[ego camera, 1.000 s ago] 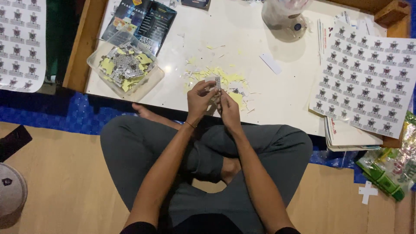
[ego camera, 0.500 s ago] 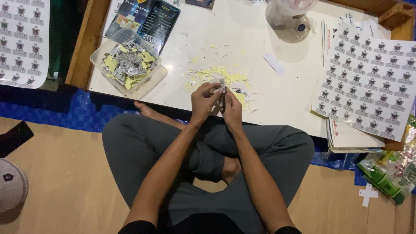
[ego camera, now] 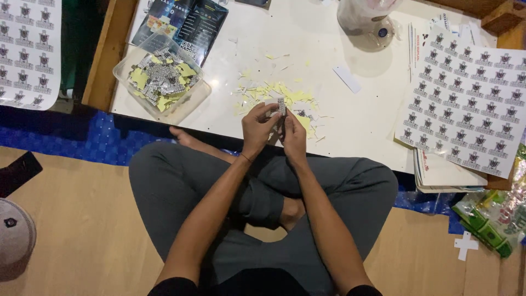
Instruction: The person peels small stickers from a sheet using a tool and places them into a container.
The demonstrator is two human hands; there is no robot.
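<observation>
My left hand (ego camera: 258, 127) and my right hand (ego camera: 294, 137) meet over the near edge of a low white table (ego camera: 356, 118). Together they pinch a small strip of printed stickers (ego camera: 281, 106), held upright between the fingertips. Just beyond the hands lies a heap of yellow backing scraps (ego camera: 285, 97) on the table. I sit cross-legged in grey trousers, and both forearms reach forward over my knees.
A clear plastic tub (ego camera: 161, 79) with cut stickers and yellow scraps sits at the table's left. Printed sticker sheets (ego camera: 468, 101) are stacked at the right, another sheet (ego camera: 27, 52) at far left. Dark packets (ego camera: 183, 24) and a plastic-wrapped object (ego camera: 364, 16) lie at the back.
Both hands stay together on the sticker strip, with only small finger movement. The view has shifted slightly.
</observation>
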